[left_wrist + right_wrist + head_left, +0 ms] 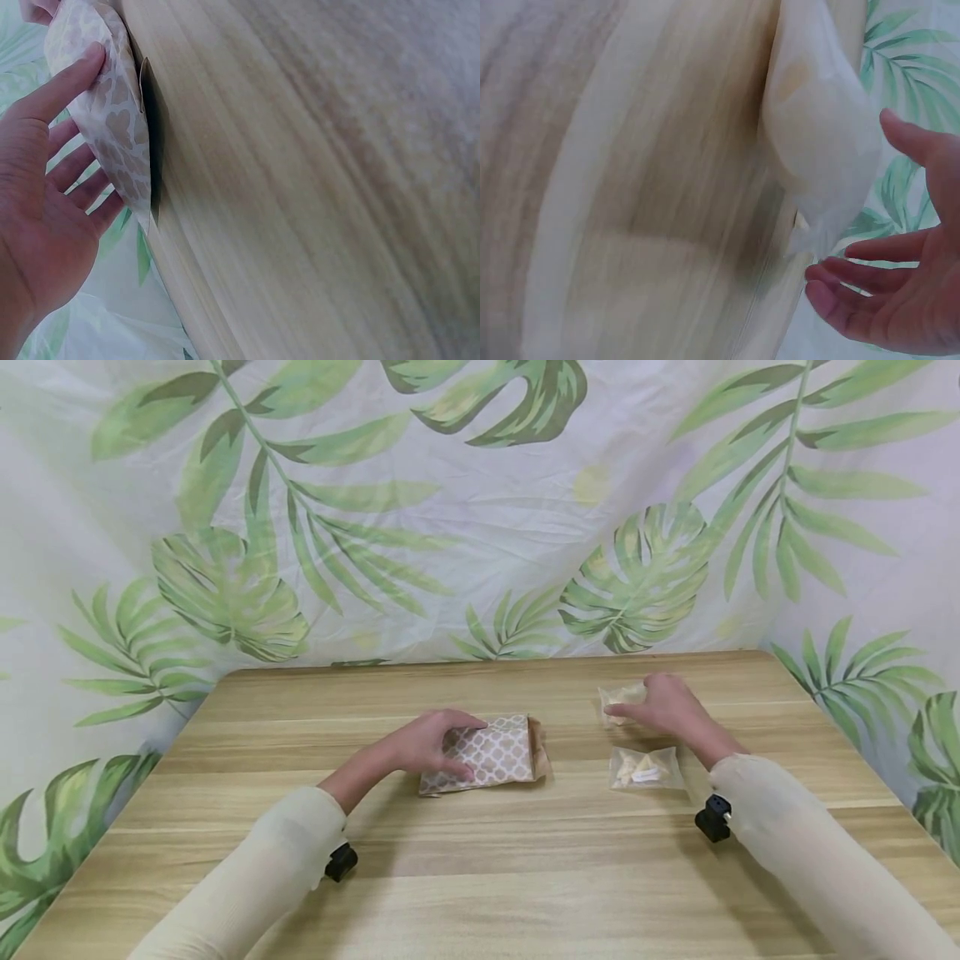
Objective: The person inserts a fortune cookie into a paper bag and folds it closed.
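A paper bag point(498, 752) with a brown-and-white lattice pattern lies flat on the wooden table point(480, 860), its open brown mouth to the right. My left hand point(467, 747) rests at its left end, thumb on the printed face and straight fingers along the far edge; the left wrist view shows the hand point(94, 129) against the bag point(124, 97). My right hand point(636, 702) hovers open beside a small clear packet point(618, 696) at the right; in the right wrist view the hand point(859, 214) stands just apart from that packet point(817, 135). A second clear packet point(645, 768) with pale pieces lies nearer me.
A leaf-print cloth point(480, 527) hangs behind and around the table. Bare wood stretches across the front and the left of the tabletop. The table's far edge point(495, 658) runs just behind the packets.
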`<state>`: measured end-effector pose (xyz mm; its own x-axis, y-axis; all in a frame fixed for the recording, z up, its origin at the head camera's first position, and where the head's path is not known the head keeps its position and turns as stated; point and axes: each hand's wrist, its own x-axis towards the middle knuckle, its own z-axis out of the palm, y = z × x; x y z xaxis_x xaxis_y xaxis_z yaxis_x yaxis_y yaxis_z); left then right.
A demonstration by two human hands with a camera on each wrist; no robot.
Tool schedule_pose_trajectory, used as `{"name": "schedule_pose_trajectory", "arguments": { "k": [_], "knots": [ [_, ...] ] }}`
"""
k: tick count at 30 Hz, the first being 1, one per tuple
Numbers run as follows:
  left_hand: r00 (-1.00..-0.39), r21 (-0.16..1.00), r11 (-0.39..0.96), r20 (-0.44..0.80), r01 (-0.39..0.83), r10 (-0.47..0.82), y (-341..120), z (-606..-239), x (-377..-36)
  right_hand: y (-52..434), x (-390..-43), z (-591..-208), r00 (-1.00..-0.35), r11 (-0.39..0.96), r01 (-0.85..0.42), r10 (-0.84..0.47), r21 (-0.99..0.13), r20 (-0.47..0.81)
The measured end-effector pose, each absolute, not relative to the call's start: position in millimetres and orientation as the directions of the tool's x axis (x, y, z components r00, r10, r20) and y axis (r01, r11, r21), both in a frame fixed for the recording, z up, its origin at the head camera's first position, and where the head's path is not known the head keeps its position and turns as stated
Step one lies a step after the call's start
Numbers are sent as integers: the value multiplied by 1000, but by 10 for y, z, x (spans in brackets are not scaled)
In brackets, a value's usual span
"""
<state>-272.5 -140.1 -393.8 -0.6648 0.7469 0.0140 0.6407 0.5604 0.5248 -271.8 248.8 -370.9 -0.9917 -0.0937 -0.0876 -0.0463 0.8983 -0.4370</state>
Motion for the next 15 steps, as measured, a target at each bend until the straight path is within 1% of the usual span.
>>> {"name": "schedule_pose_trajectory", "arguments": {
  "k": [4, 8, 15],
  "knots": [
    [-661, 527, 557, 13, 642, 750, -1397, -3932, -2723, 2439, -2772, -3748, -986, 904, 1, -69, -427, -149],
    [-656, 526, 553, 12, 646, 754, -1395, -3932, -2719, 2395, -2787, -3765, -984, 909, 9, -65, -417, -163],
    [-664, 526, 562, 5, 638, 748, -1398, -3940, -2713, 2334, -2777, -3749, -975, 941, 8, -68, -337, -213]
  ]
}}
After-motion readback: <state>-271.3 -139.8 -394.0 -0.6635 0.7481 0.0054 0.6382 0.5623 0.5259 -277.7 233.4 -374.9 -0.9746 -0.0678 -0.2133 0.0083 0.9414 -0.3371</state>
